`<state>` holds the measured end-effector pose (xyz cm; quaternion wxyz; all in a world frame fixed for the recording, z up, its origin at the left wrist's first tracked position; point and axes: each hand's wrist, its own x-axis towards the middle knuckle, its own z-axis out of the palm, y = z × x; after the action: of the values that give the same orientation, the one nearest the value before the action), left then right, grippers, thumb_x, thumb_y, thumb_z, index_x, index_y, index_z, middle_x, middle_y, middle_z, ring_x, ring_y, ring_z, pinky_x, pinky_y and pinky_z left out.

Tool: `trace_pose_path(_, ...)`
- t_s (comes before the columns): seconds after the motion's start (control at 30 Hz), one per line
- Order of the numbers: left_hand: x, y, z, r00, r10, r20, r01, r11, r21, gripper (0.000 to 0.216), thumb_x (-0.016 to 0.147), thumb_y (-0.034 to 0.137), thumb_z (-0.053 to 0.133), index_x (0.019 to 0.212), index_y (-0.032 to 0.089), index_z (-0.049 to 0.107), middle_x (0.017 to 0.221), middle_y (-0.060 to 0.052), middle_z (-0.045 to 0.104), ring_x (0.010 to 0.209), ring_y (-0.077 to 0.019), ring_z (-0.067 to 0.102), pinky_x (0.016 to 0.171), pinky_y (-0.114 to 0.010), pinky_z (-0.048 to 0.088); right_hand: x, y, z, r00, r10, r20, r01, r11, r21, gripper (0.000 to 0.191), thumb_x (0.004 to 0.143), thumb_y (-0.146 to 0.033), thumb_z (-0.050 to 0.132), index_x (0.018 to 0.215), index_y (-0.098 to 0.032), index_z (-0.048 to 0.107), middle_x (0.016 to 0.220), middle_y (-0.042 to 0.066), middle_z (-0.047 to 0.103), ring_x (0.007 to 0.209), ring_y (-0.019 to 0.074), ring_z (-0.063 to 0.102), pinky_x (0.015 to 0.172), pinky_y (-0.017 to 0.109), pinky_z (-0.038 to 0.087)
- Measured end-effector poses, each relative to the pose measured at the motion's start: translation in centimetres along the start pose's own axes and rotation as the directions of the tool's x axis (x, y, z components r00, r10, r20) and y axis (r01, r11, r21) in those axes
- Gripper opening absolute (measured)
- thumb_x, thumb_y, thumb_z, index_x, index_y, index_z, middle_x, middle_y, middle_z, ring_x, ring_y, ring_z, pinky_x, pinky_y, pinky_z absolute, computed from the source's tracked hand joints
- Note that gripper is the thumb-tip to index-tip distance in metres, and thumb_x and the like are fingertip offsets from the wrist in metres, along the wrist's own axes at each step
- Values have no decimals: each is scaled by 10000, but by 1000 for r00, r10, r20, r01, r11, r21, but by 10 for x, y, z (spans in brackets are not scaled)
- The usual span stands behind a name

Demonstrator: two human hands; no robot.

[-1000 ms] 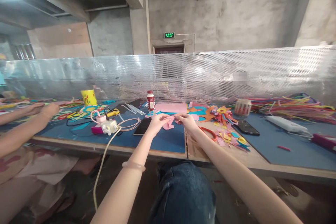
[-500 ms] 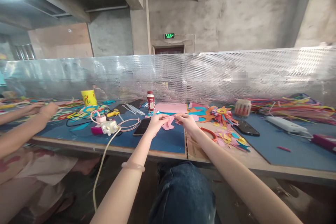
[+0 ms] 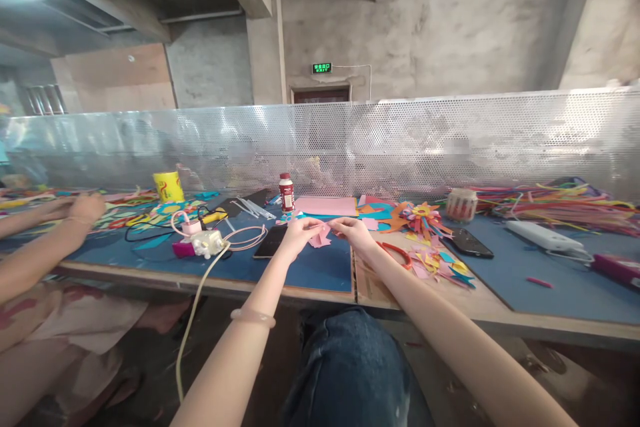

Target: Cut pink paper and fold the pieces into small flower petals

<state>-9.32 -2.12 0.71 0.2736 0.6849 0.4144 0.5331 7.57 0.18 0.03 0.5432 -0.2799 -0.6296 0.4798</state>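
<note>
Left hand (image 3: 299,233) and right hand (image 3: 354,232) pinch pink paper (image 3: 321,235) between them; scissors (image 3: 397,253) just right of the grip.

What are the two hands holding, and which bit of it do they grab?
A small pink paper piece: the left hand pinches its left end, the right hand its right end.

Your left hand (image 3: 299,233) and right hand (image 3: 353,230) pinch a small pink paper piece (image 3: 321,235) between them above the blue mat (image 3: 280,265). A dark phone (image 3: 271,241) lies just left of your left hand, red scissors (image 3: 397,254) just right of your right wrist. A red-capped bottle (image 3: 287,193) stands beyond.
</note>
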Motion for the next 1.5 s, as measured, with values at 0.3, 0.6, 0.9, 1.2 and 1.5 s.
trace_pose_path(0.3, -3, 6, 1, 1000, -7, 18, 6, 1000, 16, 278, 674, 358, 613, 838, 140, 670, 832, -73, 680, 799, -203, 598, 721, -286, 439, 1, 1, -2, 1000, -24, 5, 24, 996, -83, 330, 568, -445, 685, 688, -137, 688, 624, 26, 621, 593, 116, 527, 554, 237, 386)
trace_pose_path(0.6, -3, 8, 2, 999, -45, 1, 45, 999, -14, 307, 631, 392, 647, 816, 150, 678, 792, -61, 682, 767, -198, 600, 677, -278, 430, 1, 2, -3, 999, 24, 20, -26, 993, 114, 306, 608, -426, 670, 683, -129, 664, 651, 49, 618, 633, 146, 563, 541, 244, 400)
trace_pose_path(0.9, -2, 8, -1, 996, -81, -20, 81, 996, -40, 254, 624, 355, 653, 765, 145, 676, 738, -57, 677, 720, -184, 597, 699, -300, 427, -3, -1, 1, 993, 15, 121, 3, 989, -148, 399, 672, -533, 589, 727, -143, 654, 690, 50, 621, 617, 134, 556, 517, 229, 395)
trace_pose_path(1.2, -2, 5, -1, 993, -112, -33, 108, 989, -103, 233, 585, 331, 679, 722, 143, 677, 685, -39, 663, 704, -183, 591, 703, -300, 410, -4, -1, 2, 980, -44, 192, 108, 936, -336, 432, 646, -553, 596, 631, -126, 660, 606, 41, 628, 566, 125, 528, 529, 233, 380)
trace_pose_path(1.5, -3, 7, 0, 992, -129, -13, 126, 979, -160, 221, 556, 306, 702, 705, 145, 679, 688, -34, 654, 686, -167, 571, 662, -274, 405, -10, -8, 5, 957, 44, 288, 60, 937, -344, 380, 624, -503, 635, 637, -125, 672, 606, 33, 639, 579, 135, 545, 568, 248, 396)
